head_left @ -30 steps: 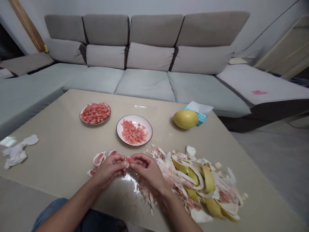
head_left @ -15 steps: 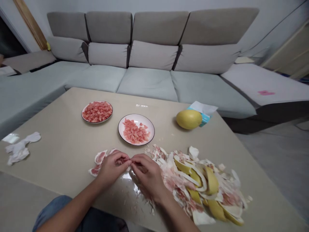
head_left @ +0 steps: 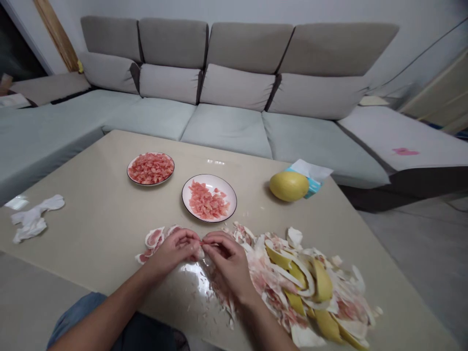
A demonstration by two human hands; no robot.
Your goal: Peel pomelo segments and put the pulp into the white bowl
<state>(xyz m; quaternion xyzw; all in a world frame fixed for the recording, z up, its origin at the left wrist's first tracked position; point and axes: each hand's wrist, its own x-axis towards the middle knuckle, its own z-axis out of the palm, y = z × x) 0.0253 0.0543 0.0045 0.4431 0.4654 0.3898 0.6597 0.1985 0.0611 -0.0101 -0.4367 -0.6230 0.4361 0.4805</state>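
My left hand (head_left: pixel 178 251) and my right hand (head_left: pixel 225 258) meet fingertip to fingertip over the near part of the table. Between their pinched fingers is a small reddish piece of pomelo flesh (head_left: pixel 201 243), mostly hidden. Pomelo segments (head_left: pixel 155 238) with white skin lie just beyond my left hand, partly covered by it. To the right of my right hand spreads a heap of pomelo peel (head_left: pixel 292 268), white pith and membrane. A white plate (head_left: pixel 228 190) with loose pink pulp stands beyond my hands.
Farther left, a second plate (head_left: pixel 128 174) is heaped with pink pulp. A whole yellow pomelo (head_left: pixel 288 186) sits by a blue tissue pack (head_left: pixel 313 186). Crumpled tissue (head_left: pixel 34 219) lies at the table's left. A grey sofa (head_left: pixel 226 122) stands behind the table (head_left: pixel 98 195).
The camera view has shifted slightly. My hands stay together, with the fingertips still pinching the small piece of pomelo flesh; the plates and peel heap stay put.
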